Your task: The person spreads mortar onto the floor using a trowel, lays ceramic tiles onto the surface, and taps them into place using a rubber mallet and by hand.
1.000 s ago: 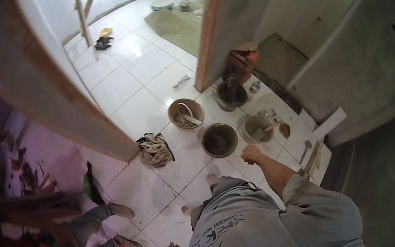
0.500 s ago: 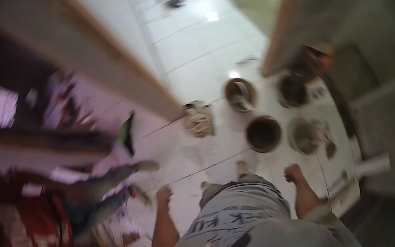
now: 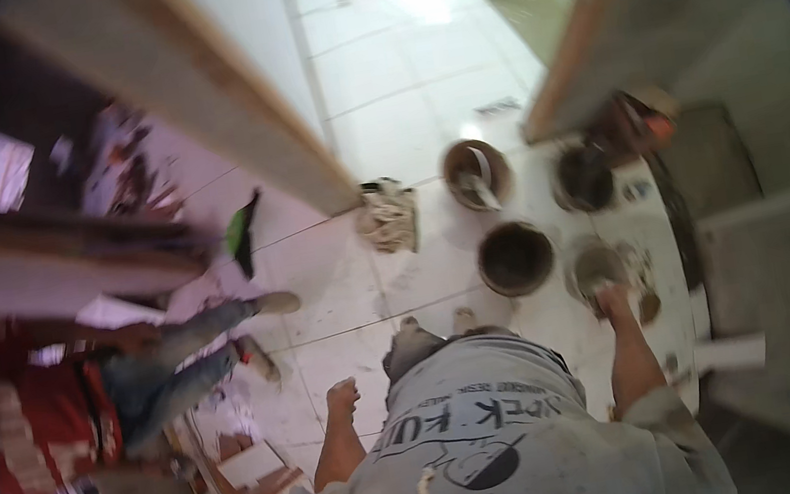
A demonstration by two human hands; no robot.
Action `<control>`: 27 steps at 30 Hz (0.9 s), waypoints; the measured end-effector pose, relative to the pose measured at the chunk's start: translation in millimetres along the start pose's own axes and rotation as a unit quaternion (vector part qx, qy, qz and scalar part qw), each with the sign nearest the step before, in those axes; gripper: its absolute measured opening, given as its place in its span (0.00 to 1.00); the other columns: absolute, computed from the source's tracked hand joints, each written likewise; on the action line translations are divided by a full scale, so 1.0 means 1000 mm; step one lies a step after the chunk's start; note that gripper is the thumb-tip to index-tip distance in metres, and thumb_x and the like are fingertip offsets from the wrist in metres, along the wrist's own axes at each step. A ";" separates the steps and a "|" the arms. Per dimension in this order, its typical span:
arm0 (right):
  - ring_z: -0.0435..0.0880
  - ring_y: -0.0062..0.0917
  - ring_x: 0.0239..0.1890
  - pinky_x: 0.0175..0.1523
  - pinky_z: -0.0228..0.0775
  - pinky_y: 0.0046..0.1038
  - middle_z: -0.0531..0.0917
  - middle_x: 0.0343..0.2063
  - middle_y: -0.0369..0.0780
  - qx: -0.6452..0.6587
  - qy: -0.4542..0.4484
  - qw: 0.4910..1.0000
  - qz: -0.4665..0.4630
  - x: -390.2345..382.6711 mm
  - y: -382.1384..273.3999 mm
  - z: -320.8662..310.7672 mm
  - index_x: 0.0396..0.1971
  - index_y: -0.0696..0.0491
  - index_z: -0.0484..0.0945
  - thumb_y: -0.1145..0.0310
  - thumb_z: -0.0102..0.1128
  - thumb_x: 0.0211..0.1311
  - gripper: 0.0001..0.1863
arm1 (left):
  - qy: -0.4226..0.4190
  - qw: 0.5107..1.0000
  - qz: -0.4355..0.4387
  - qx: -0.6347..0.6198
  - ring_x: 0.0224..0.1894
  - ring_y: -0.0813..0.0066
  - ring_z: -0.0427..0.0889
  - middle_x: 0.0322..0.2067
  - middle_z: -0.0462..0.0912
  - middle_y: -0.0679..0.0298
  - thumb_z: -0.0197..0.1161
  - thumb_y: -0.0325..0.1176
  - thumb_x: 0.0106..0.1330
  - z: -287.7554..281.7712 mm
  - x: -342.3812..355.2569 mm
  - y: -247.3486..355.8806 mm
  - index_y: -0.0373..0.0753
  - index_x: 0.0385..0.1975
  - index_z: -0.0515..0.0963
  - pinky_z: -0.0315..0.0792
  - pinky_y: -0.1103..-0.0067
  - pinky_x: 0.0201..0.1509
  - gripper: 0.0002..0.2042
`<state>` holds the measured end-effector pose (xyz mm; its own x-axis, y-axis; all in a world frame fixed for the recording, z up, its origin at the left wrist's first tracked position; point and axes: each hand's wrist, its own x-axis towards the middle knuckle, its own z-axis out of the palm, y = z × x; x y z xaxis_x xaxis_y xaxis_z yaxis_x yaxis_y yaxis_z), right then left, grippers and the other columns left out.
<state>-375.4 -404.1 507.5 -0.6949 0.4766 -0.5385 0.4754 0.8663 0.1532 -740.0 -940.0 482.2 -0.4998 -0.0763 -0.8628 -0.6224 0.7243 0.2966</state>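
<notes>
"Where does this view look from?"

"The wearer's head, high over the floor (image 3: 330,286); it's the left one of two fisheyes worn side by side."

"Facing which way?"

"Steeply down and somewhat forward. The shirt (image 3: 530,420) fills the near middle, the feet (image 3: 465,318) peek out just beyond it, and the far room (image 3: 401,74) shows past them."

"How near is it?"

"Closest to the shirt. The left hand (image 3: 342,396) and right hand (image 3: 613,300) sit farther off, and the bucket (image 3: 586,255) lies down at floor level."

"And how wide?"

"From a co-worker (image 3: 34,409) on the left to a wall (image 3: 770,255) on the right, within a dark, rounded rim."
</notes>
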 end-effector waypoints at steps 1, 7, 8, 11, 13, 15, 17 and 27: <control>0.81 0.35 0.25 0.31 0.72 0.39 0.80 0.21 0.42 0.013 -0.019 0.999 0.034 -0.010 -0.001 0.000 0.27 0.53 0.77 0.70 0.54 0.47 0.06 | -0.017 0.999 -0.008 0.036 0.32 0.73 0.77 0.32 0.77 0.65 0.55 0.45 0.60 0.005 -0.007 0.009 0.42 0.42 0.75 0.66 0.72 0.30 0.16; 0.69 0.24 0.11 0.13 0.60 0.25 0.72 0.14 0.40 0.709 0.030 0.577 0.403 -0.078 -0.046 0.017 0.21 0.58 0.70 0.70 0.47 0.53 0.08 | -0.047 0.993 0.019 0.102 0.23 0.77 0.76 0.23 0.76 0.66 0.55 0.42 0.58 0.002 0.012 0.078 0.40 0.31 0.75 0.60 0.80 0.17 0.12; 0.70 0.25 0.11 0.13 0.61 0.26 0.72 0.14 0.41 0.700 0.021 0.566 0.436 -0.096 -0.056 0.027 0.21 0.58 0.70 0.70 0.48 0.53 0.07 | -0.047 0.992 0.042 0.114 0.23 0.77 0.76 0.23 0.76 0.66 0.55 0.42 0.58 -0.001 0.026 0.092 0.40 0.31 0.75 0.60 0.80 0.17 0.12; 0.73 0.28 0.12 0.13 0.65 0.28 0.74 0.14 0.42 0.672 -0.034 0.598 0.436 -0.159 -0.092 0.068 0.22 0.58 0.71 0.70 0.50 0.53 0.07 | -0.120 0.838 0.313 0.431 0.22 0.76 0.76 0.23 0.76 0.66 0.56 0.42 0.57 -0.002 0.070 0.152 0.40 0.30 0.75 0.60 0.79 0.17 0.11; 0.75 0.29 0.12 0.13 0.67 0.29 0.74 0.13 0.43 0.709 -0.053 0.423 0.561 -0.192 -0.121 0.092 0.21 0.58 0.71 0.71 0.51 0.52 0.07 | -0.091 0.970 0.160 0.157 0.23 0.77 0.75 0.24 0.76 0.66 0.56 0.42 0.58 0.017 0.084 0.191 0.36 0.33 0.75 0.60 0.82 0.18 0.14; 0.74 0.29 0.12 0.13 0.66 0.30 0.74 0.13 0.43 0.716 -0.056 0.399 0.570 -0.219 -0.154 0.108 0.20 0.58 0.71 0.72 0.50 0.52 0.07 | -0.122 0.957 0.213 0.152 0.24 0.77 0.75 0.24 0.76 0.66 0.56 0.42 0.58 0.031 0.083 0.226 0.35 0.35 0.75 0.60 0.83 0.18 0.15; 0.73 0.29 0.11 0.12 0.66 0.30 0.74 0.14 0.43 0.706 -0.044 0.391 0.589 -0.233 -0.179 0.113 0.19 0.58 0.70 0.72 0.49 0.52 0.07 | -0.153 0.941 0.265 0.142 0.24 0.78 0.75 0.25 0.76 0.66 0.56 0.42 0.58 0.047 0.072 0.258 0.34 0.37 0.75 0.60 0.83 0.19 0.17; 0.73 0.25 0.11 0.14 0.66 0.26 0.74 0.15 0.41 0.732 0.074 0.356 0.576 -0.224 -0.241 0.044 0.23 0.59 0.71 0.67 0.49 0.53 0.09 | -0.225 0.897 0.195 0.326 0.25 0.83 0.74 0.26 0.75 0.72 0.57 0.42 0.56 0.085 0.057 0.254 0.45 0.37 0.74 0.61 0.79 0.27 0.12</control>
<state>-310.9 -725.8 555.0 0.4462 0.4857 -0.7517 0.1872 -0.8720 -0.4523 -875.4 -702.4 474.0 -0.2177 0.4480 -0.8671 0.1038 0.8940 0.4358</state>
